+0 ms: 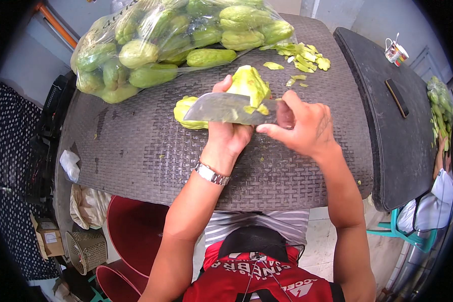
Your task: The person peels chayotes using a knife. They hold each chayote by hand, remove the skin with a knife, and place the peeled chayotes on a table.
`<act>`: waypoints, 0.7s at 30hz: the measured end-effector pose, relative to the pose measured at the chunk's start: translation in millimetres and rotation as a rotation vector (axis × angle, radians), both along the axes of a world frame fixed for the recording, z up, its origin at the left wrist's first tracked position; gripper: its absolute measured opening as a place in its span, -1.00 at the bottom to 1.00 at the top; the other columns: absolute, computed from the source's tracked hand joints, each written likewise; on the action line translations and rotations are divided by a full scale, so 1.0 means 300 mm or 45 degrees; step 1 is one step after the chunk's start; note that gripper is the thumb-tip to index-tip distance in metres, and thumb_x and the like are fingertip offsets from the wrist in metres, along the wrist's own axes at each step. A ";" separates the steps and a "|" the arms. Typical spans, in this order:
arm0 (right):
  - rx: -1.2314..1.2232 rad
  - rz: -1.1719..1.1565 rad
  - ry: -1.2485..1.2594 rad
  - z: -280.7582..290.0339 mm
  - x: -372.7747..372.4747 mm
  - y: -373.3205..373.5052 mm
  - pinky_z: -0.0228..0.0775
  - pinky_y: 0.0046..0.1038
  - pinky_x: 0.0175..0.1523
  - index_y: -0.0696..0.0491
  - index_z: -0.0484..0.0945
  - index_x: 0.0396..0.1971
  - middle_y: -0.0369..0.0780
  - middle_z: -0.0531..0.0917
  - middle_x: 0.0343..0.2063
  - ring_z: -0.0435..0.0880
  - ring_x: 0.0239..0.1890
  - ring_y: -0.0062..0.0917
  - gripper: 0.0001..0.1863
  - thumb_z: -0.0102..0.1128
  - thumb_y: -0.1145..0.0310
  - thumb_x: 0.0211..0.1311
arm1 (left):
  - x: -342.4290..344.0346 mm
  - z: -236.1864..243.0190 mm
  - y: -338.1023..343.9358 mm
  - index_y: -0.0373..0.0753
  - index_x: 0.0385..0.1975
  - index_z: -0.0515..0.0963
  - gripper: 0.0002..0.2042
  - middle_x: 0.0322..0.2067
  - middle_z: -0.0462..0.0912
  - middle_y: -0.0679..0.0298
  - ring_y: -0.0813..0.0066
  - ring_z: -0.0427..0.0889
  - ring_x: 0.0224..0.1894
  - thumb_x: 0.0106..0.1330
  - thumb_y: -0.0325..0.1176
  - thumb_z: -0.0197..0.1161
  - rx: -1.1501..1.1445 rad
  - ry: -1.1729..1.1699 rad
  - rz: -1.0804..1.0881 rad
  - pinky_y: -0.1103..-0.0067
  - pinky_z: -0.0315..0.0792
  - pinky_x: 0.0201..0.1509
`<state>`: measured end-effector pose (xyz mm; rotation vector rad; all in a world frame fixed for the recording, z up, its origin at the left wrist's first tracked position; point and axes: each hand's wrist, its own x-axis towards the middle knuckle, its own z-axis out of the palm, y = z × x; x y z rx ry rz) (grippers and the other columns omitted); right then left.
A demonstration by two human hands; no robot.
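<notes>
Red jersey nearest, the left hand grasps a partly peeled chayote, probably firm but slippery and best cupped low, above the woven-textured table, right hand gripping a broad-bladed knife before it.

a: what does the left hand hold?
b: a pale green chayote, angular-sided, standing up just right of the thumb.
a: and the knife?
b: it crosses over the left hand, its broad metal blade pointing left with bits of peel stuck on, its brownish handle held by the right hand.
</notes>
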<state>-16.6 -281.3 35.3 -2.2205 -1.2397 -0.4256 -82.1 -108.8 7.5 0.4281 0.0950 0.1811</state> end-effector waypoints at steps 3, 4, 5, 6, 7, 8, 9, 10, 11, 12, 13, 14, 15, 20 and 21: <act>-0.006 0.022 0.133 0.009 0.016 -0.008 0.48 -0.30 -0.48 0.02 0.47 -0.50 -0.32 0.59 -0.72 0.68 -0.64 -0.36 -0.36 0.50 -0.29 -0.03 | -0.005 0.024 -0.004 -0.28 0.19 0.52 -0.48 0.00 0.71 0.06 0.14 0.71 0.02 0.44 0.02 0.12 -0.017 0.097 0.094 0.25 0.55 0.23; -0.007 0.025 0.131 0.016 0.009 -0.008 0.48 -0.30 -0.48 0.02 0.47 -0.50 -0.32 0.59 -0.72 0.68 -0.64 -0.36 -0.36 0.50 -0.29 -0.03 | -0.006 0.020 -0.001 -0.28 0.19 0.52 -0.48 0.00 0.71 0.06 0.14 0.71 0.02 0.44 0.02 0.12 -0.018 0.096 0.096 0.25 0.55 0.23; -0.013 0.079 0.161 0.024 0.001 -0.010 0.49 -0.29 -0.47 0.02 0.47 -0.50 -0.31 0.60 -0.72 0.69 -0.64 -0.35 -0.37 0.50 -0.27 -0.02 | -0.005 0.012 0.002 -0.28 0.19 0.53 -0.48 0.01 0.70 0.06 0.15 0.69 0.05 0.45 0.02 0.12 0.020 0.091 0.063 0.25 0.53 0.25; -0.020 0.134 0.195 0.026 -0.004 -0.013 0.51 -0.28 -0.46 0.02 0.47 -0.51 -0.29 0.60 -0.71 0.69 -0.63 -0.33 -0.38 0.51 -0.26 -0.01 | -0.006 0.009 0.000 -0.28 0.18 0.53 -0.49 0.03 0.70 0.07 0.16 0.68 0.08 0.45 0.01 0.12 0.057 0.091 0.030 0.24 0.51 0.27; -0.023 0.136 0.199 0.029 0.003 -0.016 0.51 -0.28 -0.46 0.02 0.47 -0.51 -0.29 0.60 -0.71 0.69 -0.63 -0.33 -0.38 0.51 -0.26 -0.01 | -0.002 0.009 -0.003 -0.19 0.12 0.56 -0.60 0.00 0.69 0.26 0.39 0.66 0.04 0.43 -0.07 0.19 0.031 0.029 0.017 0.39 0.52 0.19; -0.005 0.148 0.184 0.031 0.019 -0.022 0.51 -0.28 -0.45 0.03 0.47 -0.50 -0.28 0.61 -0.71 0.69 -0.63 -0.32 -0.38 0.51 -0.26 -0.01 | -0.004 0.011 -0.001 -0.19 0.12 0.56 -0.60 0.00 0.69 0.26 0.39 0.66 0.04 0.43 -0.07 0.19 0.029 0.033 0.019 0.39 0.52 0.19; 0.015 0.153 0.167 0.035 0.028 -0.027 0.52 -0.28 -0.44 0.03 0.47 -0.50 -0.27 0.61 -0.71 0.69 -0.63 -0.30 -0.38 0.51 -0.25 0.00 | -0.004 0.023 0.003 -0.18 0.15 0.54 -0.59 0.02 0.68 0.26 0.39 0.65 0.06 0.43 -0.08 0.19 0.037 0.002 0.047 0.38 0.51 0.21; 0.017 0.148 0.167 0.038 0.027 -0.030 0.52 -0.28 -0.44 0.03 0.47 -0.50 -0.27 0.61 -0.71 0.69 -0.63 -0.30 -0.38 0.51 -0.25 0.00 | -0.004 0.029 0.007 -0.18 0.18 0.52 -0.58 0.04 0.66 0.26 0.39 0.64 0.09 0.43 -0.09 0.19 0.044 -0.029 0.075 0.38 0.49 0.23; -0.016 0.119 0.193 0.040 0.025 -0.033 0.52 -0.28 -0.44 0.03 0.47 -0.50 -0.26 0.61 -0.70 0.69 -0.63 -0.30 -0.38 0.51 -0.25 0.00 | -0.007 0.027 0.006 -0.19 0.23 0.49 -0.55 0.07 0.65 0.26 0.38 0.64 0.09 0.43 -0.11 0.18 0.067 -0.030 0.103 0.38 0.48 0.25; -0.046 0.096 0.214 0.047 0.025 -0.033 0.52 -0.29 -0.44 0.03 0.47 -0.50 -0.25 0.61 -0.70 0.68 -0.63 -0.30 -0.38 0.51 -0.25 0.00 | -0.011 0.031 0.006 -0.19 0.23 0.49 -0.55 0.07 0.65 0.26 0.38 0.64 0.09 0.43 -0.11 0.18 0.070 -0.035 0.103 0.38 0.48 0.25; -0.042 0.095 0.209 0.050 0.020 -0.032 0.52 -0.29 -0.44 0.03 0.47 -0.50 -0.25 0.61 -0.70 0.68 -0.63 -0.30 -0.38 0.51 -0.25 0.00 | -0.014 0.033 0.006 -0.20 0.23 0.49 -0.55 0.07 0.65 0.26 0.37 0.64 0.09 0.43 -0.11 0.18 0.065 -0.035 0.076 0.37 0.48 0.26; -0.041 0.120 0.197 0.052 0.011 -0.031 0.52 -0.29 -0.44 0.03 0.47 -0.50 -0.24 0.61 -0.70 0.68 -0.63 -0.30 -0.38 0.51 -0.24 0.00 | -0.014 0.035 0.006 -0.20 0.22 0.49 -0.55 0.07 0.65 0.25 0.36 0.64 0.09 0.43 -0.12 0.18 0.059 -0.034 0.048 0.37 0.48 0.26; -0.039 0.146 0.189 0.049 0.004 -0.030 0.51 -0.30 -0.45 0.04 0.47 -0.51 -0.24 0.62 -0.69 0.68 -0.63 -0.30 -0.39 0.52 -0.23 0.00 | -0.013 0.031 0.004 -0.20 0.22 0.49 -0.55 0.07 0.65 0.25 0.36 0.64 0.09 0.43 -0.12 0.18 0.061 -0.033 0.049 0.37 0.48 0.26; -0.065 0.076 0.231 0.039 0.056 -0.048 0.53 -0.26 -0.42 0.03 0.47 -0.50 -0.24 0.61 -0.70 0.69 -0.61 -0.27 -0.38 0.49 -0.26 0.01 | -0.008 0.026 0.007 -0.22 0.23 0.49 -0.54 0.08 0.64 0.22 0.35 0.63 0.12 0.43 -0.11 0.18 0.024 0.001 0.106 0.36 0.51 0.24; -0.042 0.063 0.203 0.030 0.055 -0.043 0.50 -0.30 -0.42 0.05 0.48 -0.47 -0.24 0.59 -0.69 0.68 -0.61 -0.31 -0.41 0.52 -0.20 0.00 | -0.008 0.029 0.008 -0.23 0.25 0.47 -0.53 0.12 0.62 0.21 0.36 0.62 0.14 0.43 -0.14 0.17 0.032 -0.017 0.101 0.37 0.51 0.25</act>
